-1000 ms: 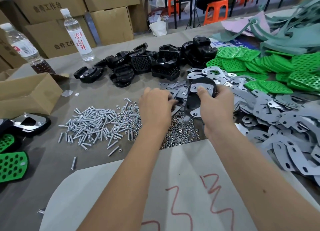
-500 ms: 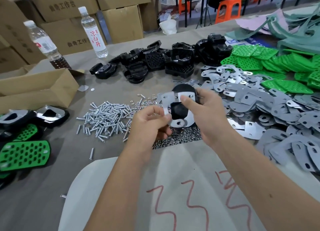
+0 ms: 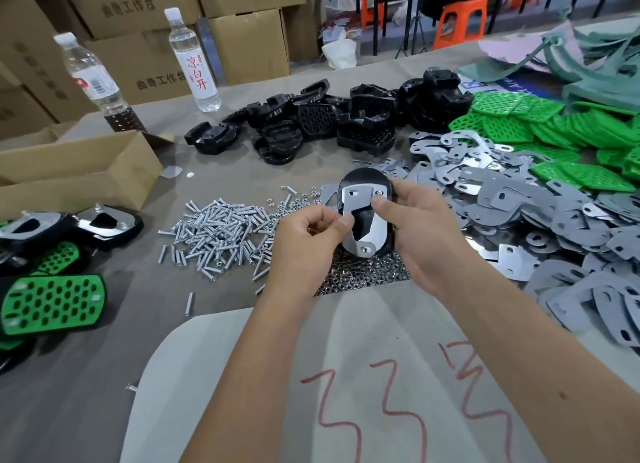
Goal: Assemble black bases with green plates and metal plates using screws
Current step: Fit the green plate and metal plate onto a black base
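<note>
My right hand (image 3: 420, 235) grips a black base (image 3: 360, 180) with a shiny metal plate (image 3: 365, 227) laid on its face, held above the table. My left hand (image 3: 306, 240) pinches the plate's left edge with thumb and forefinger. Loose screws (image 3: 214, 228) lie in a heap to the left, and small nuts (image 3: 360, 277) are spread just under the hands. A pile of black bases (image 3: 346, 123) sits at the back, metal plates (image 3: 519, 213) cover the right side, and green plates (image 3: 554, 130) lie at the far right.
Finished assemblies with green plates (image 3: 52, 301) lie at the left edge beside an open cardboard box (image 3: 76, 171). Two water bottles (image 3: 194, 60) stand at the back left before stacked cartons. A grey sheet with red marks (image 3: 346, 393) lies near me.
The base with its plate has been lifted off the table and brought toward me. My left hand has come off the nut pile and now pinches the plate's edge.
</note>
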### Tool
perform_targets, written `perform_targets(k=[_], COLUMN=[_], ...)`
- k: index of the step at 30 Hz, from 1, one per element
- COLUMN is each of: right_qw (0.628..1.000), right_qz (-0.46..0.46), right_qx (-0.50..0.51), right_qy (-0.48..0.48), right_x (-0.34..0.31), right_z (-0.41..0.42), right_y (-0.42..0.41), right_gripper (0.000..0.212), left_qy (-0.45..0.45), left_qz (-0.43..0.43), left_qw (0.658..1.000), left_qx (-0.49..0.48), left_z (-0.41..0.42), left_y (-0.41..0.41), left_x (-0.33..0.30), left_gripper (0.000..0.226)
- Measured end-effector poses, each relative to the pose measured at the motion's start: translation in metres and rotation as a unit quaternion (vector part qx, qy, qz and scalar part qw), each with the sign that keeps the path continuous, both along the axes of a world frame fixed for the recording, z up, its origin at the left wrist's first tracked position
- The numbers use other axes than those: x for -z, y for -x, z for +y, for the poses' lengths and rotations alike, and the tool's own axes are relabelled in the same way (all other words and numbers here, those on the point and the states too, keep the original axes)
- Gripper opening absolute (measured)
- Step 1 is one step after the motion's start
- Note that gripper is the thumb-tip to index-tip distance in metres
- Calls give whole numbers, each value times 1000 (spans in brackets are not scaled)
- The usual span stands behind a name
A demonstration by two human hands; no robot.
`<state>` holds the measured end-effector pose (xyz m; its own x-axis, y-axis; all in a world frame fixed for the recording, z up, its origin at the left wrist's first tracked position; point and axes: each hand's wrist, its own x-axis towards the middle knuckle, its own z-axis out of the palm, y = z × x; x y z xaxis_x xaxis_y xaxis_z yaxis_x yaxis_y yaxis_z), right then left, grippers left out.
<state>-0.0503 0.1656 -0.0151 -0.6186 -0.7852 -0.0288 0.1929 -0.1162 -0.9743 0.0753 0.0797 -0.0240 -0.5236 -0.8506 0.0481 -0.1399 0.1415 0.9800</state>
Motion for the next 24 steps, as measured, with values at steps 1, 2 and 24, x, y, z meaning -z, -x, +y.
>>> perform_targets(k=[1, 2, 24], right_qw=[1000, 1000, 1000], right_qz=[-1, -2, 13], right_qx=[-2, -4, -18], right_qy=[2, 4, 11], right_x=[0, 0, -5], right_z=[0, 0, 4], right_y=[0, -1, -3], right_gripper=[25, 25, 26], left_qy=[-4, -12, -50], left_qz=[-1, -2, 17], left_qw=[1000, 1000, 998], left_qx=[-1, -2, -31], left_z=[0, 0, -3], left_y=[0, 0, -5], left_x=[0, -1, 1], left_gripper=[25, 28, 41])
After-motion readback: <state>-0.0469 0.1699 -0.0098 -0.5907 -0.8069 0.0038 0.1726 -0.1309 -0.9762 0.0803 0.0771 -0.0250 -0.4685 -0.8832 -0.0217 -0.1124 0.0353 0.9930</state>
